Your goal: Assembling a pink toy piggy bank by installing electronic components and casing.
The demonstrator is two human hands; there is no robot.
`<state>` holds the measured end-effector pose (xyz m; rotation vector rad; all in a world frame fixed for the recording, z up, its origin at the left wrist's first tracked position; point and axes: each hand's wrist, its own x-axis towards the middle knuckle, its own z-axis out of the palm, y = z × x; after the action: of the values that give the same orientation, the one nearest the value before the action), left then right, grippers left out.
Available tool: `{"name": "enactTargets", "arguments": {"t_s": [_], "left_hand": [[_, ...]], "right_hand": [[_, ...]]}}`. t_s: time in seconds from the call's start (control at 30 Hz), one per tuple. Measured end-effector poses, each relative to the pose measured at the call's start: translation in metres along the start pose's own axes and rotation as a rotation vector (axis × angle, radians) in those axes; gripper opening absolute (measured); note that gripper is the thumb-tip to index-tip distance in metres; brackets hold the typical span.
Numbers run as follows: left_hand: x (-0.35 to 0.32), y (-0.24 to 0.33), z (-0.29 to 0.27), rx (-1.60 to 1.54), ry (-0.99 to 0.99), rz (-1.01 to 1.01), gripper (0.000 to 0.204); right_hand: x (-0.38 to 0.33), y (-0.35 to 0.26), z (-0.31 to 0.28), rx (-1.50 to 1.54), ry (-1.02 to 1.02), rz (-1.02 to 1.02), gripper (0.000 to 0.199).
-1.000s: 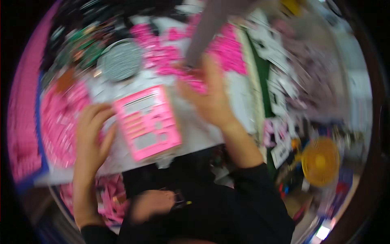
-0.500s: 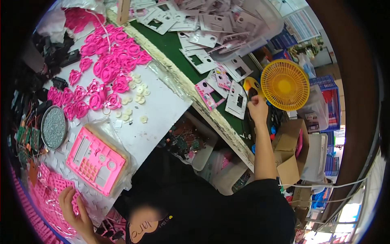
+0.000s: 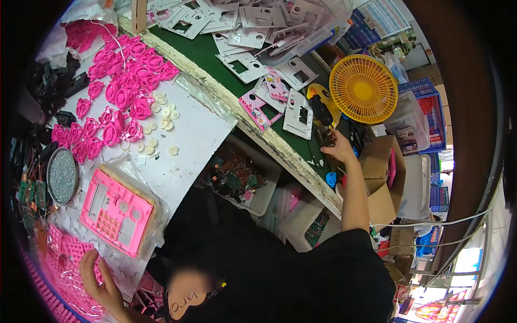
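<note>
At the green bench, my right hand [image 3: 339, 147] has its fingers closed on the near end of a dark tool-like object [image 3: 325, 137]; its exact kind cannot be made out. A black rounded piece [image 3: 321, 111] lies just beyond, against a yellow item. White panels with cut-outs [image 3: 298, 114] lie left of this hand. My left hand [image 3: 101, 282] has its fingers apart at the lower left, beside pink keypad pieces [image 3: 62, 264] in clear plastic. Above it, a pink calculator-like casing [image 3: 117, 213] rests on a wrapped stack.
Pink ring-shaped parts [image 3: 126, 81] and pale discs [image 3: 167, 121] cover part of the white table. A bowl of small grey pieces [image 3: 62, 176] stands left. Beyond my right hand are a yellow basket [image 3: 363, 89] and cardboard box [image 3: 379, 172]. Bins sit beneath the bench edge.
My right hand has drawn slightly nearer, uncovering more of the black piece, and the dark object now shows at its fingertips. The whole view has shifted; my left hand stays by the pink pieces.
</note>
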<state>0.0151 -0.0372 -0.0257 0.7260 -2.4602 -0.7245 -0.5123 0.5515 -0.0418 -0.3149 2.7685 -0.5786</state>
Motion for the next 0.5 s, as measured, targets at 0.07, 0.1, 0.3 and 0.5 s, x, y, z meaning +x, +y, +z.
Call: {"name": "enactTargets", "arguments": {"t_s": [0.07, 0.1, 0.3, 0.5], "left_hand": [[-0.006, -0.006, -0.001, -0.019, 0.001, -0.023, 0.019], [-0.008, -0.008, -0.002, -0.024, -0.004, -0.030, 0.019], [-0.013, -0.016, -0.009, -0.015, -0.039, -0.039, 0.019], [-0.010, -0.014, -0.006, -0.016, -0.033, -0.055, 0.019]], "right_hand": [[-0.003, -0.007, -0.029, 0.305, -0.135, 0.175, 0.085], [-0.005, -0.009, -0.043, 0.456, -0.204, 0.266, 0.082], [-0.013, 0.010, -0.073, 1.090, -0.538, 0.158, 0.075], [-0.010, 0.021, -0.054, 1.146, -0.529, 0.091, 0.082]]}}
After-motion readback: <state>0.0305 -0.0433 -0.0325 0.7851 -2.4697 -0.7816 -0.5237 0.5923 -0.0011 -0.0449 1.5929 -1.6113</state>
